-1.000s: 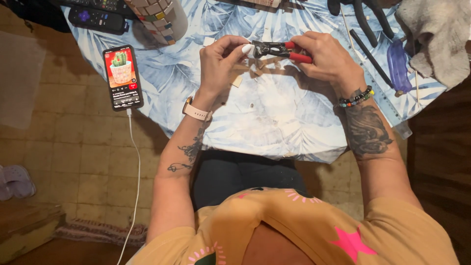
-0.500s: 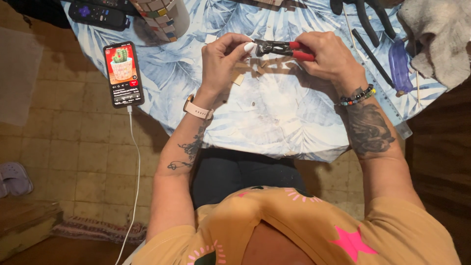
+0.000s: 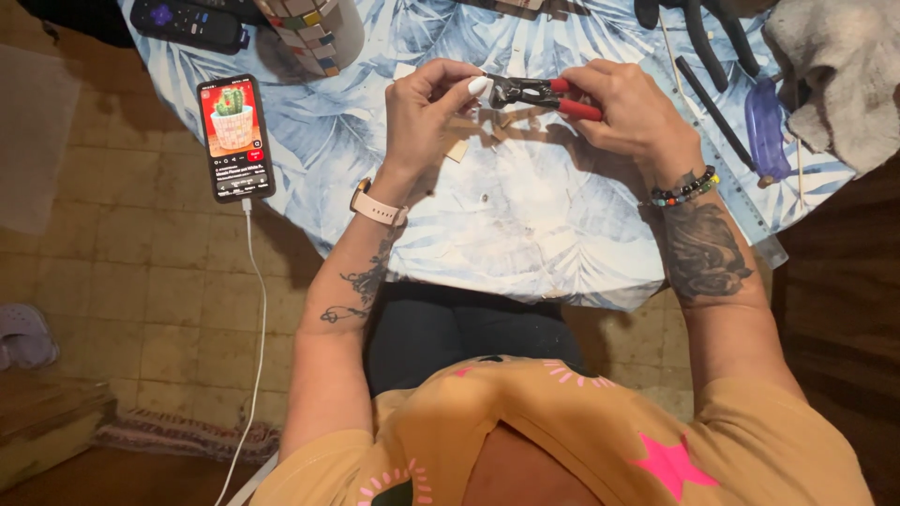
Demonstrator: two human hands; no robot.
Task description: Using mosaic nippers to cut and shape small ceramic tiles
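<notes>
Head view looks down on a round table (image 3: 562,253) under a pale blue leaf-print cloth, with worn tan floor tiles (image 3: 141,300) below it. Red-handled pliers (image 3: 544,94) lie between the hands above the cloth: the right hand (image 3: 633,117) is closed around the handles, and the left hand (image 3: 427,117) pinches a small white piece (image 3: 480,86) at the tool's tip. A phone (image 3: 235,138) with a bright red screen lies at the table's edge on its cable, near a dark remote (image 3: 187,23).

Floor (image 3: 141,309), left and lower centre of frame: square beige tiles, worn, dark grout. Round table (image 3: 525,244), upper centre: covered by pale blue leaf-print cloth. Striped rug edge (image 3: 178,436), lower left. Wooden step or furniture edge (image 3: 47,422), far lower left. Right side in deep shadow.
</notes>
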